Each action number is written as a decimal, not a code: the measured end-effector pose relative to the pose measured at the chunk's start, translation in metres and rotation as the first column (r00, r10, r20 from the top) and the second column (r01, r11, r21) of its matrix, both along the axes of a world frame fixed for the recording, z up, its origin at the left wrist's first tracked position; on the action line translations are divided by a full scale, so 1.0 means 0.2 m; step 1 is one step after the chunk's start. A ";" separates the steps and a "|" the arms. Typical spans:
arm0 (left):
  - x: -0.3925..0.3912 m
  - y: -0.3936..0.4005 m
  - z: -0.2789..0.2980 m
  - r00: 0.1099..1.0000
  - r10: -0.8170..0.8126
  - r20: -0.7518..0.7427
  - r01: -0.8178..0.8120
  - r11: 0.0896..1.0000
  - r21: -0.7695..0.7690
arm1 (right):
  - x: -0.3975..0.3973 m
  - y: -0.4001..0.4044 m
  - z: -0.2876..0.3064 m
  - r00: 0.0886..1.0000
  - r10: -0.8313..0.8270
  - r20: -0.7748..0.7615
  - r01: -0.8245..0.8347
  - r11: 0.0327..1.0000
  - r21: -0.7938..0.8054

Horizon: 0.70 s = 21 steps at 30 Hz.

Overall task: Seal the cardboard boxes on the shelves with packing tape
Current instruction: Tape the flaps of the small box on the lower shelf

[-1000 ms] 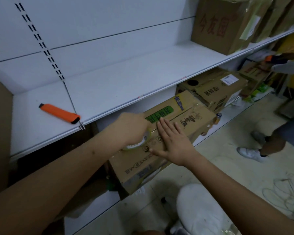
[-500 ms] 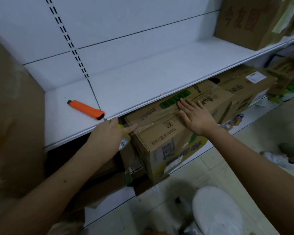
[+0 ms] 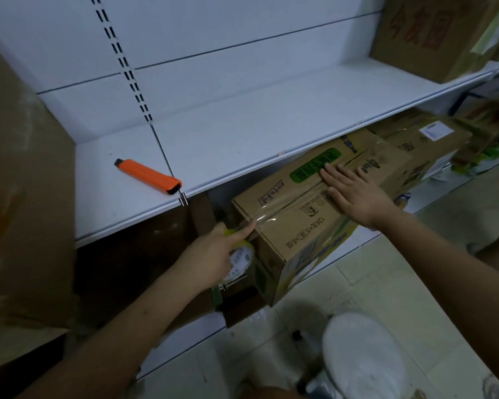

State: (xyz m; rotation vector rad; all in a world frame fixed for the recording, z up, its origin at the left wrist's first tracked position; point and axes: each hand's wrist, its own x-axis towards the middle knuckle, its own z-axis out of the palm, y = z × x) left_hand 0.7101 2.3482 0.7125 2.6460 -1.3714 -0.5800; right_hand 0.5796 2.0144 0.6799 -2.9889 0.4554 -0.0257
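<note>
A brown cardboard box (image 3: 303,208) with a green label sticks out from the lower shelf. A strip of clear tape (image 3: 288,201) runs along its top seam to the near left edge. My left hand (image 3: 213,254) grips the roll of packing tape (image 3: 239,262) beside the box's left end, with the index finger pressing the tape at the box's edge. My right hand (image 3: 355,194) lies flat with spread fingers on the box top, over the seam.
An orange utility knife (image 3: 149,175) lies on the white upper shelf (image 3: 257,119). More cardboard boxes stand at the far right (image 3: 432,33) and on the lower shelf (image 3: 427,139). A tall brown box (image 3: 20,197) rises at my left. A white round stool (image 3: 363,355) stands on the tiled floor.
My left hand pulled the roll leftward along the seam and then down over the box's left end. My right hand slid a little along the top and stayed flat.
</note>
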 end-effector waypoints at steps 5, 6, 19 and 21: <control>-0.08 -0.09 -0.11 0.990 0.132 0.044 -0.123 0.978 -0.166 | 0.14 0.11 0.10 0.990 -0.103 -0.095 0.109 0.992 0.056; -0.08 -0.09 -0.12 0.990 0.133 0.042 -0.123 0.976 -0.179 | 0.15 0.21 0.10 0.994 -0.070 -0.086 0.076 0.995 0.065; -0.26 0.04 -0.28 1.000 0.011 -0.004 -0.012 0.966 -0.258 | -0.01 0.63 0.03 0.957 0.242 -0.160 -0.234 0.970 0.068; -0.31 0.08 -0.33 0.973 0.009 -0.232 -0.075 0.958 -0.278 | -0.02 0.56 0.05 0.921 0.357 -0.157 -0.347 0.933 0.093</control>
